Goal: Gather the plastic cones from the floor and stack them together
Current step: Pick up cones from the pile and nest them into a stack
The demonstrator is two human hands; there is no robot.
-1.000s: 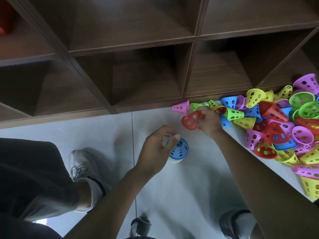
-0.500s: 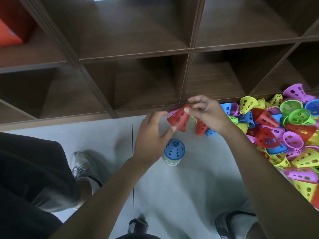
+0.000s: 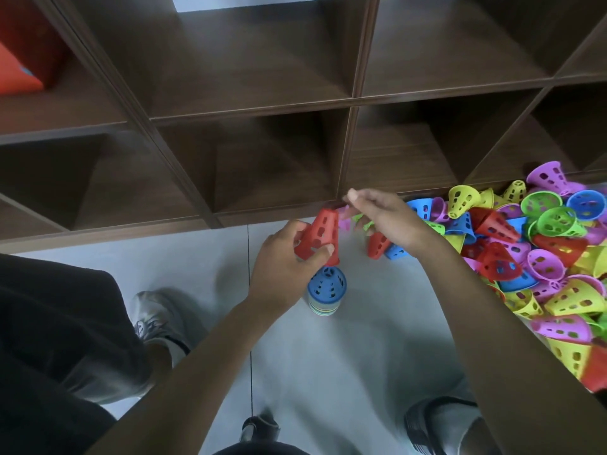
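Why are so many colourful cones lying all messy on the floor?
The loose cones lie tipped every way against the shelf, not yet stacked. Only the stack stands tidy; the left hand holds a red cone above it.

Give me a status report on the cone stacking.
Left hand grips red cone above blue-topped stack. Right hand open, empty. Nothing blocking.

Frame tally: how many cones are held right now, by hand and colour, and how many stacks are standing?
Left hand: 1 red cone
Right hand: 0 cones
Stack on the floor, blue on top: 1
Total cones held: 1
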